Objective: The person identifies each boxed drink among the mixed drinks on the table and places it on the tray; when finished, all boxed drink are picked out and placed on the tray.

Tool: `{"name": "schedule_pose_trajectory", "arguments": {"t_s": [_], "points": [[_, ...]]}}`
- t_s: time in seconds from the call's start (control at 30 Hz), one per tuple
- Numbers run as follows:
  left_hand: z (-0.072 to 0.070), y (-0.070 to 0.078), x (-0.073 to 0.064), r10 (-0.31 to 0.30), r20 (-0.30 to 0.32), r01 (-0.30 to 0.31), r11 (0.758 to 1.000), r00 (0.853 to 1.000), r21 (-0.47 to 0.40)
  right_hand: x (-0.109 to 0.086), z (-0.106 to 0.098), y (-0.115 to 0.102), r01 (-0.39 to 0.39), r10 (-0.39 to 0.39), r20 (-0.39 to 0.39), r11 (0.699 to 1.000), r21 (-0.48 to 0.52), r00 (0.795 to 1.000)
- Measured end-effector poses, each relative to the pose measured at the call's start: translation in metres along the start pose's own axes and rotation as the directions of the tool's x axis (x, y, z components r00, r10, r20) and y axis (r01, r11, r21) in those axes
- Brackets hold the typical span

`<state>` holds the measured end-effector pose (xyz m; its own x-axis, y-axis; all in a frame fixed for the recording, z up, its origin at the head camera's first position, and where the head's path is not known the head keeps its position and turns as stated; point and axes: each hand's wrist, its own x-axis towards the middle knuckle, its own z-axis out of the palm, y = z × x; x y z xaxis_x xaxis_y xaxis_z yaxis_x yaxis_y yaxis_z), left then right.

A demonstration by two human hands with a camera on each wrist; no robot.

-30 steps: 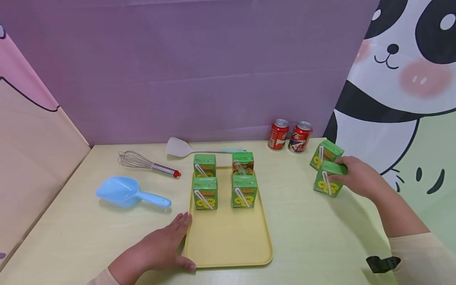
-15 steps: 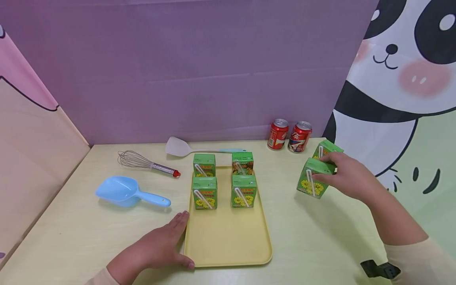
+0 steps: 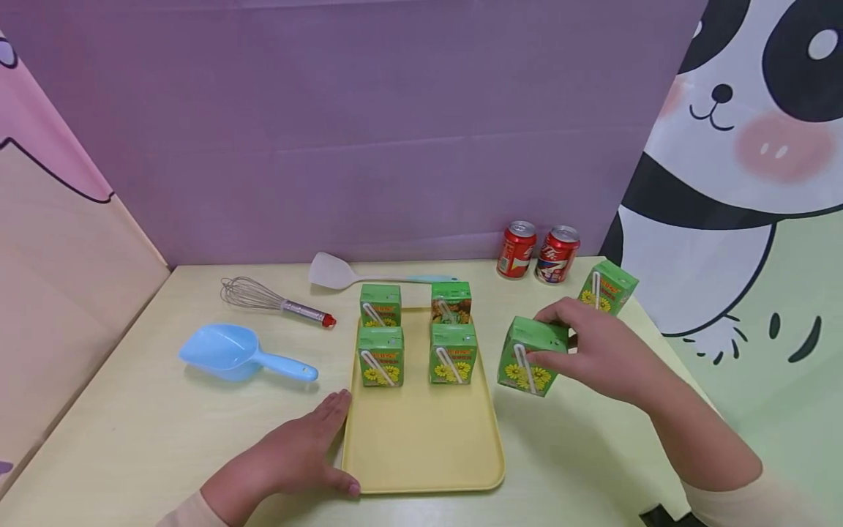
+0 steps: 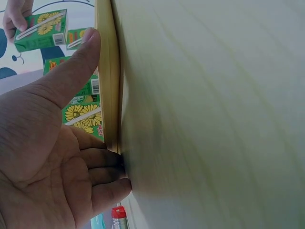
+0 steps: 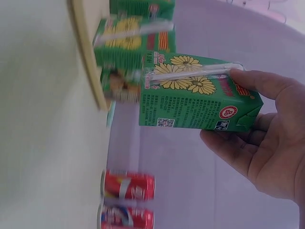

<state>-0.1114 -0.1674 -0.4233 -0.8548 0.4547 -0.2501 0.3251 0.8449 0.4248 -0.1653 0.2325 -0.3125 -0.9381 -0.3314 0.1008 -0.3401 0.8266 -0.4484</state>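
Observation:
My right hand (image 3: 593, 359) pinches a green drink carton (image 3: 530, 356) near its top, thumb on the straw side, just right of the tray and raised off the table. In the right wrist view the carton (image 5: 195, 93) shows yellow flowers and a white straw. My left hand (image 3: 293, 450) rests with extended fingers against the left edge of the yellow tray (image 3: 424, 446); the left wrist view shows its palm and the tray's side (image 4: 108, 71). Several matching cartons (image 3: 380, 359) stand in two columns on the tray's far half. Another carton (image 3: 607, 287) stands at the table's right edge.
Two red soda cans (image 3: 516, 250) stand at the back right. A spatula (image 3: 375, 277) lies behind the tray. To the left are a whisk (image 3: 273, 300) and a light blue scoop (image 3: 244, 354). A purple backdrop (image 3: 369, 132) closes off the table's far side.
The right hand has lifted the carton away from the one at the right edge and carried it left and nearer, toward the tray. The left hand has stayed at the tray's edge.

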Motion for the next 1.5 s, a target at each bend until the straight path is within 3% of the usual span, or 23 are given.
{"name": "schedule_pose_trajectory", "arguments": {"t_s": [0.3,0.53,0.8,1.03,1.5], "points": [[0.000,0.000,0.001,-0.002,0.000,0.002,1.000,1.000,0.006,-0.003,0.035,-0.043,0.177,-0.177,0.016,0.982,-0.063,0.984],[0.002,-0.001,0.002,-0.016,0.004,0.016,1.000,1.000,0.016,0.001,0.062,-0.071,0.236,-0.232,0.078,0.970,-0.052,0.970],[0.001,-0.001,0.002,-0.020,0.013,0.020,1.000,1.000,0.015,0.013,0.094,-0.092,0.320,-0.317,0.093,0.947,-0.018,0.944],[0.000,0.000,0.002,-0.004,0.004,0.004,1.000,1.000,0.019,0.023,0.115,-0.107,0.332,-0.322,0.171,0.943,-0.030,0.931],[0.001,0.000,0.002,-0.020,0.014,0.020,1.000,1.000,0.015,0.026,0.131,-0.116,0.328,-0.319,0.188,0.945,-0.018,0.929]]}}
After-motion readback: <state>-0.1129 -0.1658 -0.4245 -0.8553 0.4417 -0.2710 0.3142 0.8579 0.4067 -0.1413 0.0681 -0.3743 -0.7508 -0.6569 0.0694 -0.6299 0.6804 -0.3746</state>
